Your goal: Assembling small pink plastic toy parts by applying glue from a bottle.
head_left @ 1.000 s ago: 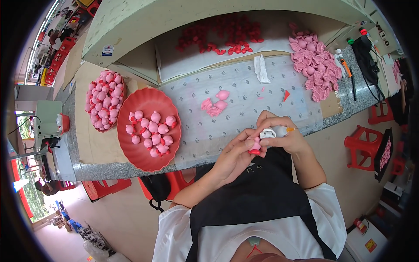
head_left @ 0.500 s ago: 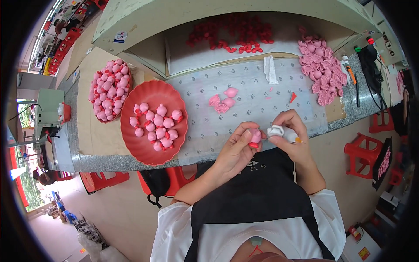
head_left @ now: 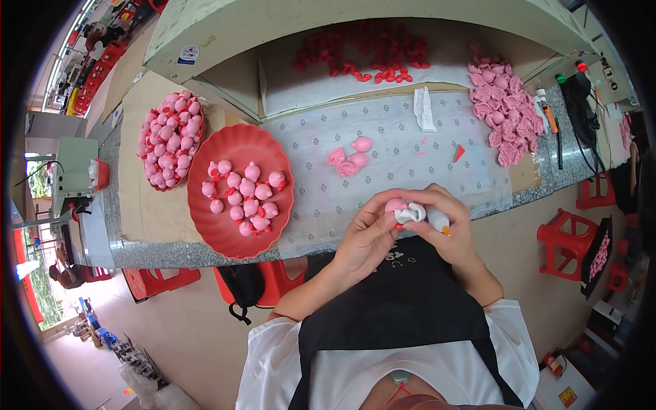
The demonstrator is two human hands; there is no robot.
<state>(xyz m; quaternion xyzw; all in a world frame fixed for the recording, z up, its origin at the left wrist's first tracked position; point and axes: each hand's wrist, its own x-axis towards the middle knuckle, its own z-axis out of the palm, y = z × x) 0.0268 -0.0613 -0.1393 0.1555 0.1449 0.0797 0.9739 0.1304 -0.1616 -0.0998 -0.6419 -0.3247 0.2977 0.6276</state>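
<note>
In front of the black apron, my left hand (head_left: pixel 365 239) pinches a small rounded pink piece (head_left: pixel 394 204) with red bits on its underside. My right hand (head_left: pixel 459 222) is closed round a small white bottle (head_left: pixel 437 219) that has an orange tip. A folded white cloth (head_left: pixel 411 212), also in the right hand's fingers, presses against the pink piece and hides part of it. Left of my hands, a red scalloped plate (head_left: pixel 205 232) holds several similar pink-and-red pieces. A few loose pink pieces (head_left: pixel 348 162) lie on the printed sheet (head_left: pixel 311 205) beyond.
A heaped container of pink-and-red pieces (head_left: pixel 171 140) stands at far left. Pink cupped pieces (head_left: pixel 509 116) are piled at right, beside an orange knife (head_left: pixel 549 116). Small red pieces (head_left: pixel 362 51) lie under the pale green shelf (head_left: pixel 369 14). A white strip (head_left: pixel 424 109) rests on the sheet.
My right hand has moved left with the bottle and cloth. The cloth, formerly apart from the pink piece, now touches it, and both hands are together.
</note>
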